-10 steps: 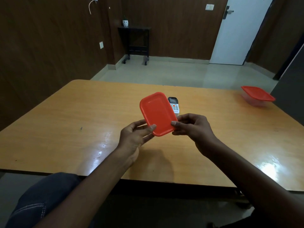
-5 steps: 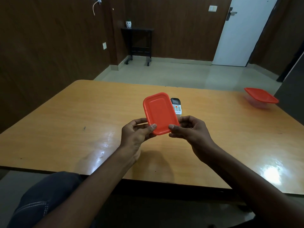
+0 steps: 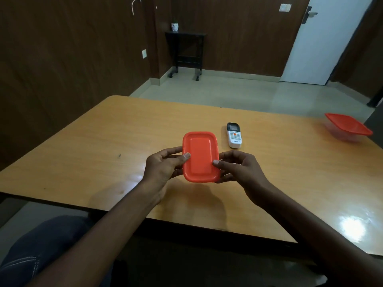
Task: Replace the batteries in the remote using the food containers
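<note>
Table [image 3: 103,146]: wooden, glossy, fills the middle of the frame; glare patch at lower right.

Second container [image 3: 348,127]: red lid on a clear tub, far right edge of the frame, well apart from your hands.

Container [image 3: 200,157]: centre frame, held above the table, red lid facing you. Lid is a rounded rectangle with a raised rim and a flat inset panel. The tub beneath is hidden, so you cannot tell what is inside.

Hands: your left hand [image 3: 163,165] and right hand [image 3: 238,166] each grip a long side, thumbs on top, fingers curled under. Likely a grip for prising the lid off.

Remote [image 3: 234,135]: white, dark display end pointing away, lying flat just right of and above the container. Not touched; battery cover not visible.
</note>
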Demonstrator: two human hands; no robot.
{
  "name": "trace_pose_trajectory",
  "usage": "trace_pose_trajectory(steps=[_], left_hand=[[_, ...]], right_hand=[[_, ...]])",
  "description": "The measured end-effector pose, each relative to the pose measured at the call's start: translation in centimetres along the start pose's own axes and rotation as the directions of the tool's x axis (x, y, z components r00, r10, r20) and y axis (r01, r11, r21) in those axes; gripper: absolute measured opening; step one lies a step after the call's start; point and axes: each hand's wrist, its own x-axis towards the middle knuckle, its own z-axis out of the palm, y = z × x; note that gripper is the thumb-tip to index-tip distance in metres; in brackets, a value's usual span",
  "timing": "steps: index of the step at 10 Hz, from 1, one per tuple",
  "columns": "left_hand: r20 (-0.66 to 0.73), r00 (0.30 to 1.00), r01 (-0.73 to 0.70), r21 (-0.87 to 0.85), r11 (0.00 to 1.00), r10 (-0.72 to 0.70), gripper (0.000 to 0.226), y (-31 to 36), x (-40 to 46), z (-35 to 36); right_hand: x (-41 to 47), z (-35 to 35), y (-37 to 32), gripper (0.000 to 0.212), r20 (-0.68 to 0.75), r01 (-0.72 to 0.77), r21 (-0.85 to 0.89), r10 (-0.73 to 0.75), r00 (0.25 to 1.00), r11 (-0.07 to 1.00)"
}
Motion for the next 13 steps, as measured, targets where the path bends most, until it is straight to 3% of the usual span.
trace_pose_trajectory(steps=[1, 2, 3, 4, 5, 7, 10, 12, 13], left_hand=[[-0.034, 0.999, 0.005, 0.053, 0.999, -0.003, 0.026, 0.5, -0.3, -2.3], [-0.129, 0.987, -0.051, 0.312, 0.949, 0.096, 0.021, 1.2, -0.1, -6.2], [-0.183, 0.946, -0.015, 0.797, 0.604, 0.266, 0.023, 1.9, -0.2, -11.5], [-0.280, 0.928, 0.175, 0.911, 0.373, 0.246, 0.039, 2.1, -1.3, -16.9], [-0.366, 0.907, 0.297, 0.907, 0.298, 0.210, 0.052, 2.2, -2.5, -20.8], [-0.441, 0.883, 0.417, 0.894, 0.163, 0.162, 0.056, 3.4, -2.7, -23.0], [-0.453, 0.875, 0.426, 0.888, 0.172, 0.171, 0.055, 3.7, -3.1, -24.5], [-0.455, 0.872, 0.422, 0.885, 0.198, 0.180, 0.057, 3.6, -2.9, -24.5], [-0.454, 0.863, 0.411, 0.886, 0.216, 0.221, 0.048, 3.7, -2.8, -24.2]], right_hand=[[0.7, 2.0, -0.4, 0.016, 0.039, -0.021, -0.013, 0.022, 0.999, 1.000], [1.6, 5.1, -1.2, 0.012, 0.057, -0.076, 0.044, 0.074, 0.996, 0.996], [3.1, 9.4, -2.0, 0.008, 0.070, -0.114, 0.107, 0.107, 0.992, 0.988], [4.7, 14.9, -2.5, 0.011, 0.086, -0.154, 0.129, 0.144, 0.986, 0.980], [5.9, 20.9, -2.9, 0.018, 0.146, -0.204, 0.127, 0.185, 0.972, 0.971], [8.1, 32.9, -4.9, 0.018, 0.248, -0.237, 0.086, 0.210, 0.946, 0.968], [8.1, 42.3, -6.6, 0.019, 0.417, -0.311, -0.013, 0.288, 0.862, 0.950], [7.8, 42.0, -6.3, 0.024, 0.404, -0.333, -0.041, 0.320, 0.857, 0.942], [7.9, 40.1, -5.8, 0.027, 0.325, -0.286, -0.048, 0.286, 0.902, 0.957]])
